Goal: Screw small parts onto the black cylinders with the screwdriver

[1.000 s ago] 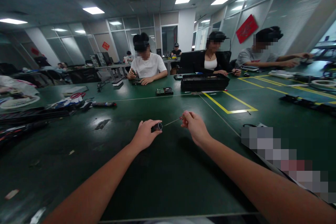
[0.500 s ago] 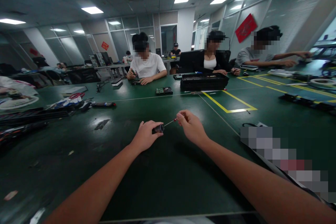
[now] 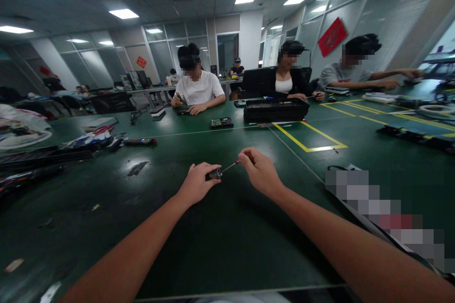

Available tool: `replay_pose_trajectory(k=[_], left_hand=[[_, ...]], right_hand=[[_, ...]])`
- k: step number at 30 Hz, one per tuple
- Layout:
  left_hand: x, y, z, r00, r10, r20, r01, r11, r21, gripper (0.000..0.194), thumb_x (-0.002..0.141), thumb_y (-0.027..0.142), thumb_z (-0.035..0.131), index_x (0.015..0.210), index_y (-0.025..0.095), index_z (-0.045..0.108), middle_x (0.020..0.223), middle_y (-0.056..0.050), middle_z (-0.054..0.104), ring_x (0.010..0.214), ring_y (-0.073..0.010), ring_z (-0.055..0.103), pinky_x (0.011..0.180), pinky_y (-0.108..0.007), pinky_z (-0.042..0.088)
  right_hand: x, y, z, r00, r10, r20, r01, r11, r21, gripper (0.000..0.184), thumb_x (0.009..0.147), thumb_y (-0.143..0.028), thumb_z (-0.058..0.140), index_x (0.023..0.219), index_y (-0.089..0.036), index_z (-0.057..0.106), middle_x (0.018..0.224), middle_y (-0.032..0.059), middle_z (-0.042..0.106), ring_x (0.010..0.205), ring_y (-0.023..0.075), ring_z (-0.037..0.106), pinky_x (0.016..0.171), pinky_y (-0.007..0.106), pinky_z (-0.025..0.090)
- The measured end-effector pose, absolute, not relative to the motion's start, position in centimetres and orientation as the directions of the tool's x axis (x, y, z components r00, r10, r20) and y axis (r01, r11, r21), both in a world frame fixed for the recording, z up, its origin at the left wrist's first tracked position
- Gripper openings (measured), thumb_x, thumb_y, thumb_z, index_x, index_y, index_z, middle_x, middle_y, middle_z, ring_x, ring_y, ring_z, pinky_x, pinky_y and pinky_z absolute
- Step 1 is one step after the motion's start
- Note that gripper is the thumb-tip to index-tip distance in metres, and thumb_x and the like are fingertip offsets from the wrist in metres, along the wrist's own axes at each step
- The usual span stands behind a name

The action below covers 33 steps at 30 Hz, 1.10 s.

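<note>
My left hand point(image 3: 199, 182) is closed around a dark, cylindrical part point(image 3: 214, 173), its round end facing right. The part's other end is hidden by my fingers. My right hand point(image 3: 259, 166) pinches the red handle of a thin screwdriver point(image 3: 230, 167). The screwdriver's metal shaft slants down to the left, and its tip is at the round end of the cylinder. Whether the tip touches or sits inside it I cannot tell. Both hands are above the green table mat point(image 3: 227, 241).
A hard drive point(image 3: 221, 123) and a long black bin point(image 3: 276, 111) lie farther back. Tools and cables point(image 3: 90, 139) are piled at left, near a dark pen-like tool point(image 3: 140, 142). Yellow tape point(image 3: 325, 148) marks the right side. Several people sit across the table.
Both hands hold nearly the same place. Only slight shifts show in the right fingers on the screwdriver handle and in the whole view.
</note>
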<state>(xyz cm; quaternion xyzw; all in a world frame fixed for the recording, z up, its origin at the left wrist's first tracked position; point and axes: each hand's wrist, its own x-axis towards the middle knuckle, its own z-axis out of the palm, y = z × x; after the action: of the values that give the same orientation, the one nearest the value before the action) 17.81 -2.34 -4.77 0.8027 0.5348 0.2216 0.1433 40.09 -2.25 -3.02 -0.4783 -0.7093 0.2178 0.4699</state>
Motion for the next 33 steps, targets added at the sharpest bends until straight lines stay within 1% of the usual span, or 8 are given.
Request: replay_pose_trajectory(k=[9, 13, 16, 21, 24, 28, 30, 33], left_hand=[[17.6, -2.1, -5.1, 0.313, 0.917, 0.246, 0.783, -0.396, 0.479, 0.041, 0.085, 0.031, 0.066, 0.126, 0.028, 0.061, 0.115, -0.005, 0.062, 0.109, -0.0243, 0.055, 0.104, -0.048, 0.036], [17.6, -2.0, -5.1, 0.235, 0.924, 0.302, 0.743, -0.371, 0.557, 0.037, 0.084, 0.032, 0.066, 0.12, 0.023, 0.063, 0.112, -0.006, 0.063, 0.102, -0.0223, 0.058, 0.091, -0.037, 0.046], [17.5, -1.8, -5.0, 0.154, 0.924, 0.35, 0.708, -0.35, 0.614, 0.033, 0.085, 0.031, 0.065, 0.117, 0.021, 0.062, 0.115, -0.006, 0.063, 0.102, -0.021, 0.059, 0.09, -0.034, 0.047], [17.3, -2.1, -4.7, 0.14, 0.955, 0.262, 0.714, -0.28, 0.641, 0.048, 0.092, 0.029, 0.053, 0.138, 0.022, 0.046, 0.128, -0.009, 0.058, 0.115, -0.023, 0.056, 0.099, -0.039, 0.044], [17.6, -2.6, -4.4, 0.189, 0.961, 0.204, 0.754, -0.275, 0.597, 0.049, 0.092, 0.034, 0.052, 0.139, 0.021, 0.044, 0.132, -0.011, 0.056, 0.117, -0.025, 0.055, 0.097, -0.039, 0.045], [18.8, -2.9, -4.2, 0.223, 0.97, 0.091, 0.865, -0.24, 0.441, 0.048, 0.082, 0.053, 0.062, 0.122, 0.027, 0.059, 0.11, -0.008, 0.066, 0.096, -0.0285, 0.063, 0.078, -0.038, 0.049], [19.6, -2.9, -4.3, 0.286, 0.957, 0.055, 0.884, -0.286, 0.371, 0.037, 0.083, 0.051, 0.062, 0.114, 0.031, 0.064, 0.103, -0.004, 0.068, 0.093, -0.028, 0.064, 0.074, -0.037, 0.048], [20.8, -2.6, -4.5, 0.348, 0.936, 0.054, 0.881, -0.347, 0.322, 0.034, 0.084, 0.046, 0.062, 0.115, 0.033, 0.064, 0.11, -0.003, 0.068, 0.1, -0.0285, 0.062, 0.077, -0.037, 0.047]], right_hand=[[40.1, -2.3, -2.6, -0.081, 0.872, 0.483, 0.57, 0.438, -0.695, 0.026, 0.095, -0.04, 0.046, 0.09, -0.021, 0.062, 0.073, 0.0022, 0.065, 0.064, 0.0176, 0.058, 0.058, 0.03, 0.039], [40.2, -2.4, -2.5, -0.01, 0.866, 0.5, 0.539, 0.426, -0.727, 0.025, 0.095, -0.041, 0.045, 0.093, -0.021, 0.061, 0.076, 0.0034, 0.066, 0.066, 0.0181, 0.059, 0.06, 0.031, 0.042], [40.2, -2.4, -2.5, 0.031, 0.854, 0.52, 0.49, 0.44, -0.752, 0.022, 0.095, -0.039, 0.046, 0.098, -0.021, 0.058, 0.083, 0.0053, 0.067, 0.073, 0.0198, 0.062, 0.065, 0.032, 0.045], [40.2, -2.5, -2.5, 0.078, 0.845, 0.529, 0.437, 0.448, -0.78, 0.021, 0.092, -0.036, 0.05, 0.103, -0.02, 0.056, 0.086, 0.0062, 0.068, 0.078, 0.0208, 0.064, 0.07, 0.035, 0.048], [40.2, -2.6, -2.4, 0.087, 0.83, 0.551, 0.448, 0.461, -0.766, 0.023, 0.092, -0.038, 0.051, 0.103, -0.02, 0.058, 0.086, 0.0067, 0.068, 0.077, 0.021, 0.064, 0.069, 0.034, 0.048], [40.3, -2.5, -2.3, 0.085, 0.82, 0.566, 0.465, 0.47, -0.751, 0.024, 0.092, -0.039, 0.05, 0.103, -0.02, 0.059, 0.087, 0.0073, 0.069, 0.078, 0.0215, 0.064, 0.068, 0.034, 0.048], [40.3, -2.3, -2.4, 0.086, 0.813, 0.575, 0.468, 0.477, -0.744, 0.023, 0.093, -0.038, 0.05, 0.102, -0.02, 0.059, 0.087, 0.007, 0.069, 0.078, 0.021, 0.064, 0.068, 0.034, 0.048], [40.4, -2.2, -2.5, 0.085, 0.812, 0.577, 0.464, 0.48, -0.745, 0.021, 0.093, -0.037, 0.05, 0.101, -0.02, 0.059, 0.088, 0.007, 0.068, 0.078, 0.0208, 0.064, 0.07, 0.034, 0.048]])
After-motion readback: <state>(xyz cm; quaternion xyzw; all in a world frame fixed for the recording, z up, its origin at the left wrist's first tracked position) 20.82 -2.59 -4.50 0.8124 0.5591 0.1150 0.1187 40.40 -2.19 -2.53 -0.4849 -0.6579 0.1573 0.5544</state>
